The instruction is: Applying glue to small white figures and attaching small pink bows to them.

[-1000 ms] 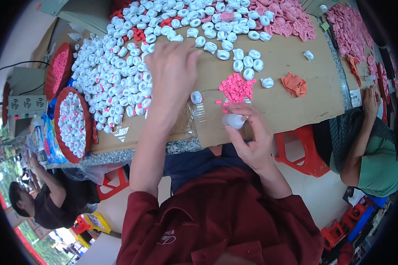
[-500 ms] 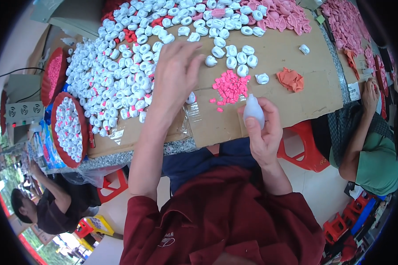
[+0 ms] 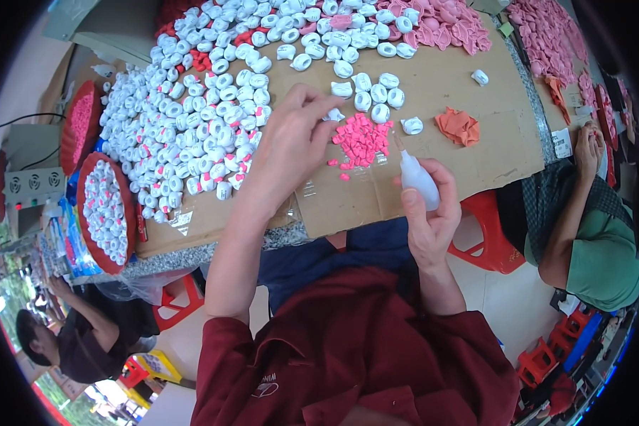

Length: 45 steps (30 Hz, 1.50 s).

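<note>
My left hand [image 3: 291, 145] reaches over the cardboard, thumb and forefinger closed on a small white ring-shaped piece [image 3: 335, 114], partly hidden by the fingertips. Just right of it lies a pile of small bright pink pieces [image 3: 363, 140]. My right hand [image 3: 437, 213] is wrapped round a white squeeze bottle [image 3: 419, 182] with a thin nozzle, tilted up toward the pile. A small cluster of white ring pieces [image 3: 378, 94] sits beyond the pink pile. One single white piece [image 3: 412, 126] rests to its right.
Many white ring pieces [image 3: 213, 121], some with pink bits, cover the left and far table. A crumpled orange sheet [image 3: 459, 126] lies at right, soft pink parts [image 3: 451, 25] behind. A red tray [image 3: 129, 206] stands at the left edge. Co-workers sit on both sides.
My left hand has lowered slightly to the right and picked up a white ring piece from beside the cluster. The squeeze bottle has tilted, its nozzle now nearer the pink pile's right side.
</note>
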Motion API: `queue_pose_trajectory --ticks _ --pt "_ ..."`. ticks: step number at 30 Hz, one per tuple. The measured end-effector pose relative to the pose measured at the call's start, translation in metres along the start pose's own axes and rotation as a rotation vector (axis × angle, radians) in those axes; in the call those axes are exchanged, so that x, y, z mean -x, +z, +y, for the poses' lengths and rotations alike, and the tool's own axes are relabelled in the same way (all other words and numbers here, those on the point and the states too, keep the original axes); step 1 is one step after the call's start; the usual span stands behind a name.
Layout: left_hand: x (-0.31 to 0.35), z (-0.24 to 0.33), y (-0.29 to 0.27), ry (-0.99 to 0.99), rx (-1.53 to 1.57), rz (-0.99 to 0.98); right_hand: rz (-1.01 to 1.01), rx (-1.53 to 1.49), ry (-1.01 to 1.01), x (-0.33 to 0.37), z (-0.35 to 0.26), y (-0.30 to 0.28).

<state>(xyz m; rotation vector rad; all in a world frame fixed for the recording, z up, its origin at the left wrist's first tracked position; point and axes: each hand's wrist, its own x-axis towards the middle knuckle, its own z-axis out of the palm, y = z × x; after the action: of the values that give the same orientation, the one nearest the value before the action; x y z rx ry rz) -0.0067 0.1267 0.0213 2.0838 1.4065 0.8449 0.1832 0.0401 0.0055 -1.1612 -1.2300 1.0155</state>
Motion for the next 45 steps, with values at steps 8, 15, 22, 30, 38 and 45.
queue_pose_trajectory --ticks 8,15,22,30,38,45 --pt "0.045 0.013 -0.008 -0.343 0.94 0.094 -0.044 -0.06 -0.11 0.0 -0.006 -0.008" --pt "0.055 0.017 -0.008 -0.351 0.995 0.113 -0.11 -0.023 0.009 0.0 -0.012 -0.002" --pt "0.055 0.018 -0.006 -0.35 1.0 0.127 -0.135 -0.008 0.048 0.0 -0.012 -0.002" --pt "0.057 0.014 -0.002 -0.326 1.007 0.16 -0.11 0.012 0.054 -0.001 -0.012 -0.004" --pt "0.057 0.017 -0.003 -0.32 0.992 0.129 -0.132 -0.001 0.078 0.0 -0.014 -0.001" --pt "0.07 0.014 -0.006 -0.431 1.07 0.138 -0.091 -0.036 0.036 0.002 -0.015 -0.003"
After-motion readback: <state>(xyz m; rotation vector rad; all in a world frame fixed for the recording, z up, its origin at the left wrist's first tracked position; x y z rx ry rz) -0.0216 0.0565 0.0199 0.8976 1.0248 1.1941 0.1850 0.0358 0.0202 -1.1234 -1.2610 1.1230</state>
